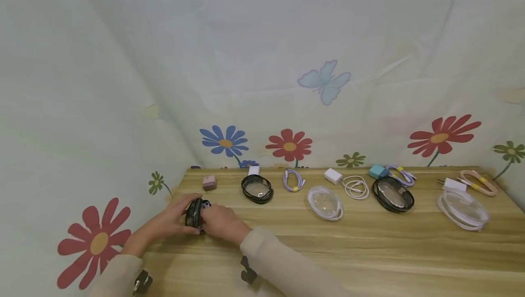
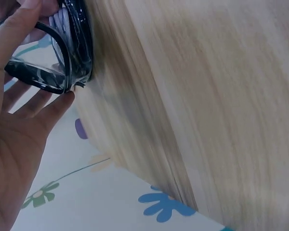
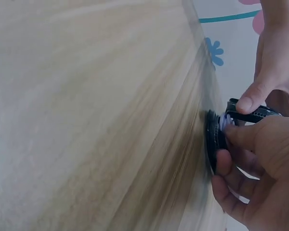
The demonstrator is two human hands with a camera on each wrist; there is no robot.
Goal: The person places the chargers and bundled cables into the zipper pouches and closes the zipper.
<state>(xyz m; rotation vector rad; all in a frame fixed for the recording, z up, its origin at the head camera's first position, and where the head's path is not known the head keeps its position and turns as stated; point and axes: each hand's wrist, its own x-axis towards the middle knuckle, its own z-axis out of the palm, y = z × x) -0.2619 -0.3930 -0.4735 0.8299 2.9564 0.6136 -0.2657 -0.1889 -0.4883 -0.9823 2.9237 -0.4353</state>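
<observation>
A small round zip pouch (image 1: 193, 215) with clear sides and a black rim is held above the left part of the table, its two halves spread apart. My left hand (image 1: 174, 217) grips the rim, thumb on one side and fingers on the other. Inside the pouch lies a coiled lavender cable (image 3: 225, 121), partly hidden by fingers. My right hand (image 1: 225, 225) reaches into the opening and pinches the cable, with its other fingers against the black rim. Just behind the hands stands a pink charger plug (image 1: 209, 182).
Along the back are black-rimmed pouches (image 1: 257, 199), white-rimmed pouches (image 1: 339, 215), white charger plugs (image 1: 333, 176) and a teal plug (image 1: 378, 171). Coiled cables lie among them: purple (image 1: 301, 183), white (image 1: 356, 187) and peach (image 1: 480, 183). A flowered cloth (image 1: 262, 105) hangs behind the wooden table (image 1: 369, 251).
</observation>
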